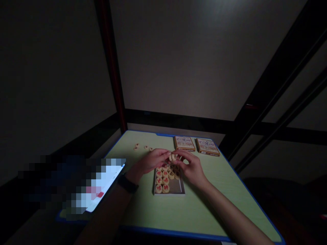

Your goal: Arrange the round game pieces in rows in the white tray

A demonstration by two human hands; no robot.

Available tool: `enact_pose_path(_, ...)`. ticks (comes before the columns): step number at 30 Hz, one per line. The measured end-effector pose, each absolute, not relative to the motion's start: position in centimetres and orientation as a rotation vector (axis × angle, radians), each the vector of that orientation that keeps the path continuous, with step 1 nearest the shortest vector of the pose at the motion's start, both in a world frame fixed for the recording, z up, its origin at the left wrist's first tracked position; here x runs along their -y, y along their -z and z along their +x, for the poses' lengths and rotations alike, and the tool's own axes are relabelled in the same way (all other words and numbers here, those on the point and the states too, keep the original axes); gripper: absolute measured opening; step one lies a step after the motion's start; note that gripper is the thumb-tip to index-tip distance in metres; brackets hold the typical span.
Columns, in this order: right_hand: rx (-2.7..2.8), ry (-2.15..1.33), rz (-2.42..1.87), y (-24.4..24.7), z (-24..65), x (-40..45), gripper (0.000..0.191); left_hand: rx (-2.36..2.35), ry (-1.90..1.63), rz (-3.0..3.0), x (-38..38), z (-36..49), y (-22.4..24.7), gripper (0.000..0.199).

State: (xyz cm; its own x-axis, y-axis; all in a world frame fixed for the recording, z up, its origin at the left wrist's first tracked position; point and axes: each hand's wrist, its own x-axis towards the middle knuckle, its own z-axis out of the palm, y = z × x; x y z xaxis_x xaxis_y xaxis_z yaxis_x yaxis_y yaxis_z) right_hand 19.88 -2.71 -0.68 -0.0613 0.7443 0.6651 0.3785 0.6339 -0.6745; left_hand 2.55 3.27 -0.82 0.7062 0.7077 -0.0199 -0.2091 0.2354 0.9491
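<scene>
Two round wooden Chinese chess pieces (173,157) are pinched between the fingertips of both hands, above the far end of a shallow box. My left hand (154,160), with a dark band on its wrist, grips them from the left. From the right, my right hand (190,166) holds them with thumb and fingers. Below sits the open box (169,194), partly filled with rows of pieces. Red-marked pieces (159,180) fill its left side, and dark-marked pieces (171,175) lie at the upper right. My hands cover part of the far rows.
Several loose pieces (136,146) lie at the table's far left. Two closed printed boxes (208,146) rest at the far right. A lit screen (106,187), partly pixelated, stands at the left edge. The green table (214,207) has a blue rim, with walls behind it.
</scene>
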Motion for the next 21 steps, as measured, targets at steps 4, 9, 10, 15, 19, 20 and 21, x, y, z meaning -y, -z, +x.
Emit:
enact_pose_path(4,1.717,-0.338,-0.918,0.92,19.99,2.6,0.016,-0.539,-0.693,1.15,-3.39,3.02,1.39,0.046)
enact_pose_path(9,1.738,-0.307,-0.928,1.08,20.14,2.54,0.016,-0.553,-0.695,1.155,-3.46,3.12,1.6,0.047)
enact_pose_path(10,1.745,-0.305,-0.936,1.09,20.11,2.59,0.017,-0.553,-0.691,1.163,-3.46,3.13,1.62,0.047)
enact_pose_path(15,1.739,-0.306,-0.984,1.19,19.92,2.86,0.018,-0.533,-0.741,1.189,-3.38,3.15,1.51,0.042)
enact_pose_path(19,1.628,-0.276,-1.024,1.26,20.16,2.67,0.021,-0.499,-0.788,1.152,-3.23,3.07,1.02,0.039)
enact_pose_path(20,1.61,-0.273,-1.025,1.23,20.23,2.6,0.021,-0.494,-0.796,1.148,-3.18,3.04,0.9,0.038)
enact_pose_path(21,1.6,-0.27,-1.02,1.19,20.28,2.55,0.02,-0.49,-0.797,1.146,-3.14,3.02,0.81,0.037)
